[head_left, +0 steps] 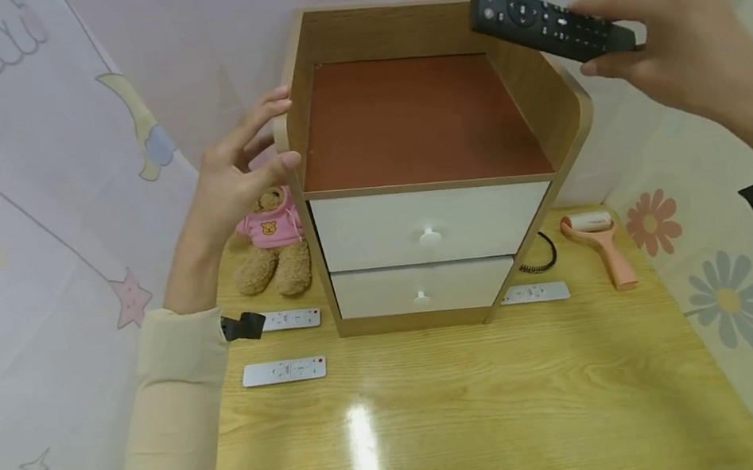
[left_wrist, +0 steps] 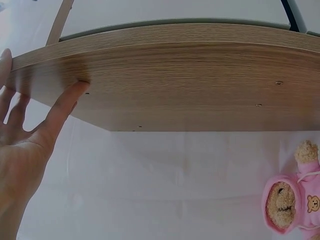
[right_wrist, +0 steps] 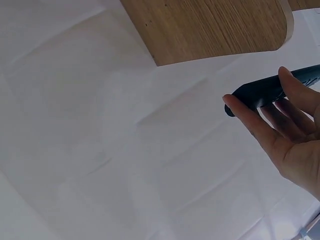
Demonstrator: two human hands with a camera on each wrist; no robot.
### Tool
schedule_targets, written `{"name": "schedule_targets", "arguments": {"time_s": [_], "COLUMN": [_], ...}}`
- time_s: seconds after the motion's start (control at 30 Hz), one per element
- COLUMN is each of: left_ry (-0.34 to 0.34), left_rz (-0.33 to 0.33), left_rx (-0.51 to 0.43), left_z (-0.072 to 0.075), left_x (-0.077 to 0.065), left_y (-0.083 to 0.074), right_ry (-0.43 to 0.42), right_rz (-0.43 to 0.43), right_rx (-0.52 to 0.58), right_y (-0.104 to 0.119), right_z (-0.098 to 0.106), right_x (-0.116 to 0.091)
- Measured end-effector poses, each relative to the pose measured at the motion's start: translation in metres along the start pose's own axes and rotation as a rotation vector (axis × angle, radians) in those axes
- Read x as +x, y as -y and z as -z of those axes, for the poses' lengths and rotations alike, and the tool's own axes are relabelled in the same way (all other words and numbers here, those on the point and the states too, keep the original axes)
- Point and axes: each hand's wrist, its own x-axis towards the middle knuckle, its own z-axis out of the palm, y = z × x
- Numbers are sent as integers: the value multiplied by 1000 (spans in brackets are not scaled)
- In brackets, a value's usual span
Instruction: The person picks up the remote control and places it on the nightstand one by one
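A black remote control (head_left: 545,20) is pinched at one end by my right hand (head_left: 690,46), its buttons showing in the head view. It is raised beside the right wall of a small wooden cabinet (head_left: 406,321), overlapping that wall's top edge in this view. The cabinet has a brown top shelf (head_left: 411,122) with raised sides and two white drawers (head_left: 375,227), both closed. My left hand (head_left: 233,167) rests on the left side wall, its thumb and fingertips at the edge. In the left wrist view, one fingertip (left_wrist: 82,86) touches the wooden side panel (left_wrist: 190,85).
Left of the cabinet sit a teddy bear (head_left: 276,237) in a pink hoodie and two white remotes, the nearer one (head_left: 285,371) lying by itself. Another white remote (head_left: 536,293), a black coil (head_left: 552,250) and an orange lint roller (head_left: 610,254) lie right. Patterned cloth walls surround the table (head_left: 488,412).
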Motion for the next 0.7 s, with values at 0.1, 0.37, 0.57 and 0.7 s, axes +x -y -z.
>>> {"name": "schedule_targets", "arguments": {"time_s": [0.1,0.37,0.57,0.7], "left_ry": [4,-2,-8,-6], "left_rz": [14,-1,17,19], "left_rx": [-10,-64,-120,-116], "left_z": [0,1,2,1], "left_x": [1,2,2,3], "left_y": [0,3,4,3], "right_ry": [40,177,241,285], "right_rz": [17,32,35,49], "right_rx": [-10,33,34,14], "right_y": [6,21,29,33], "right_z": [0,-5,-13,-21], "right_x": [11,45,63,72]}}
